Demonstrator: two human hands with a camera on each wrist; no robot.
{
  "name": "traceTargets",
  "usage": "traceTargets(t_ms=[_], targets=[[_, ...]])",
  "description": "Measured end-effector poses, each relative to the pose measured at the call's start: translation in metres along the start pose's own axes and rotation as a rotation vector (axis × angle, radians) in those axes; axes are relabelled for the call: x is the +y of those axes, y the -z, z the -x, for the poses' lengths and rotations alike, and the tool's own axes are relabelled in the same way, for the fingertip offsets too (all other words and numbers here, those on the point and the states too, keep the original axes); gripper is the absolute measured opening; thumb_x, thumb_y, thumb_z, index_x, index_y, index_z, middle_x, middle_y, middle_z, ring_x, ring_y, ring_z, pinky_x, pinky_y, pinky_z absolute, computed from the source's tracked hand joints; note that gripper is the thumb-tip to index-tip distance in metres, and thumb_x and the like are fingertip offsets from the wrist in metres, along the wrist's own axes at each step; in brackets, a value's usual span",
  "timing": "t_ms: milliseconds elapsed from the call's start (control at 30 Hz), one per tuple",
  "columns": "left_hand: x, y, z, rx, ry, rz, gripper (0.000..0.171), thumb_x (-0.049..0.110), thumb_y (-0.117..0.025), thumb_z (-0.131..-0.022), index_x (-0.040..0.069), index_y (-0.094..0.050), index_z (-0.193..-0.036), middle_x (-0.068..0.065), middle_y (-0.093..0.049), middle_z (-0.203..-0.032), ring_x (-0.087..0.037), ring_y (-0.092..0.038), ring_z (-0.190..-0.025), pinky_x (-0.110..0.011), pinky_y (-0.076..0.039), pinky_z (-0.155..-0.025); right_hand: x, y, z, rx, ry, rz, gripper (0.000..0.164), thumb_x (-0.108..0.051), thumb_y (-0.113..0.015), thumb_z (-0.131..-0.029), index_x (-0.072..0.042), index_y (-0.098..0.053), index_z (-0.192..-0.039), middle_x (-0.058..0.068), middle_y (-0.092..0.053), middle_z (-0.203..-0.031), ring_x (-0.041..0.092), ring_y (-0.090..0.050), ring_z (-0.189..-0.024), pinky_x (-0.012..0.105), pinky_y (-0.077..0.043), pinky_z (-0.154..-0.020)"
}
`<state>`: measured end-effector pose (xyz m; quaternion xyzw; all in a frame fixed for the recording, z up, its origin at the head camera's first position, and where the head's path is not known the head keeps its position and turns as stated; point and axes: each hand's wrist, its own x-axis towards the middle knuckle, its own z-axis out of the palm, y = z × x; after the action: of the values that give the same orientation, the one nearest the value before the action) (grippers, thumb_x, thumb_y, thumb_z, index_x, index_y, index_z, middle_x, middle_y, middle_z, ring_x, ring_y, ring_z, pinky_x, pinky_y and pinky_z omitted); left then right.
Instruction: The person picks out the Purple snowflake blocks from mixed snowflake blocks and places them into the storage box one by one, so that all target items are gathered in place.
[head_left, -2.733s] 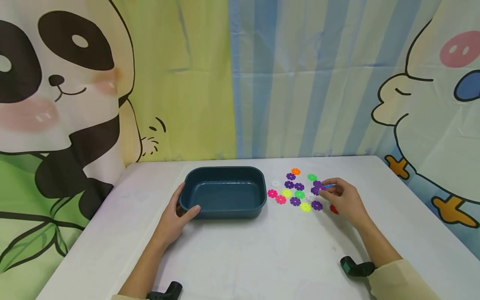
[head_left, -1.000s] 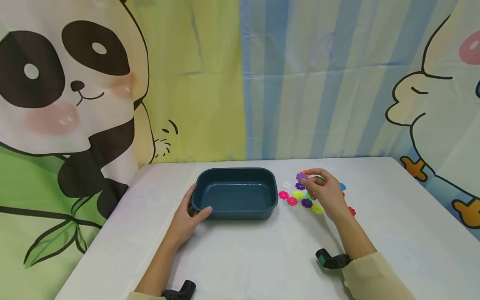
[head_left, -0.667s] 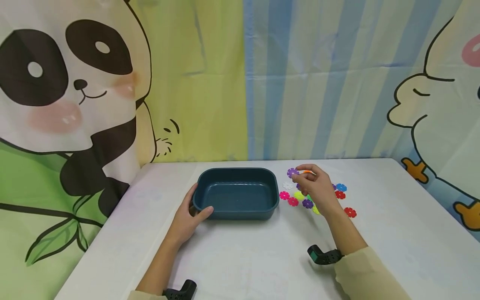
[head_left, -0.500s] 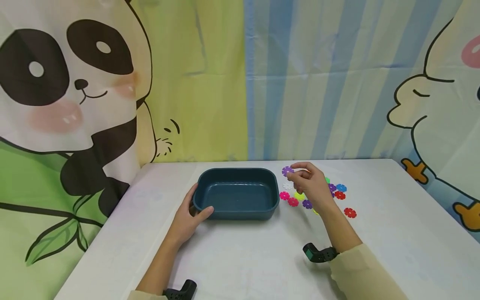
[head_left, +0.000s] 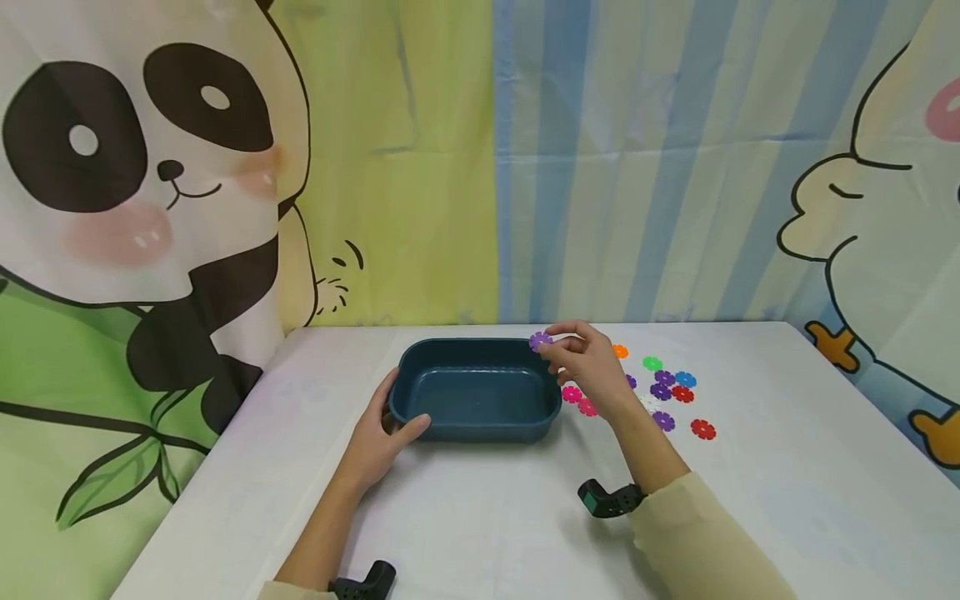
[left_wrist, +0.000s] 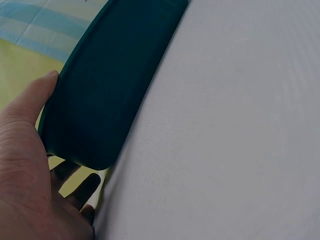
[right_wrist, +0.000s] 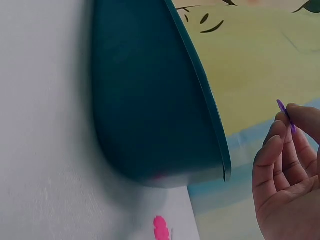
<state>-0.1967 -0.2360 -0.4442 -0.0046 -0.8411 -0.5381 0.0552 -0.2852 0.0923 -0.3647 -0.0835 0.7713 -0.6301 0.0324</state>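
Dark teal tray (head_left: pixel 472 433), gripped at its left end by left hand (head_left: pixel 377 435) — thumb at the near rim, other fingers against the outer wall. At the tray's far right corner, purple disc (head_left: pixel 539 342), pinched between thumb and forefinger of right hand (head_left: pixel 588 358) — jutting left past both tips. Rightward on white table (head_left: pixel 465 517): pink discs (head_left: pixel 572 394), green disc (head_left: pixel 652 363), red discs (head_left: pixel 703 429).
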Motion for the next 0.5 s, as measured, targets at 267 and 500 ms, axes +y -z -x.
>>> traceTargets(t_ms=[267,500], targets=[[0.000,-0.001,0.000,0.002,0.008,-0.003,0.094,0.043,-0.076,-0.092,0.032,-0.018,-0.166,-0.009,-0.026,-0.170,-0.036,-0.033,-0.155,-0.057,-0.030,-0.124,-0.002,-0.011,-0.003,-0.025,-0.005,-0.019,0.043,-0.030,-0.076,-0.096,-0.011,-0.060,-0.132,0.002,-0.070,-0.090,0.032,-0.066,-0.088,0.026,-0.060,-0.072],[0.001,-0.001,0.001,0.005,0.019,-0.007,0.094,0.045,-0.076,-0.092,0.034,-0.018,-0.166,-0.007,-0.025,-0.171,-0.035,-0.031,-0.155,-0.058,-0.029,-0.124,-0.005,-0.024,-0.008,-0.055,-0.004,-0.061,0.040,-0.024,-0.075,-0.096,-0.010,-0.061,-0.130,0.011,-0.073,-0.096,0.031,-0.067,-0.085,0.026,-0.061,-0.070]])
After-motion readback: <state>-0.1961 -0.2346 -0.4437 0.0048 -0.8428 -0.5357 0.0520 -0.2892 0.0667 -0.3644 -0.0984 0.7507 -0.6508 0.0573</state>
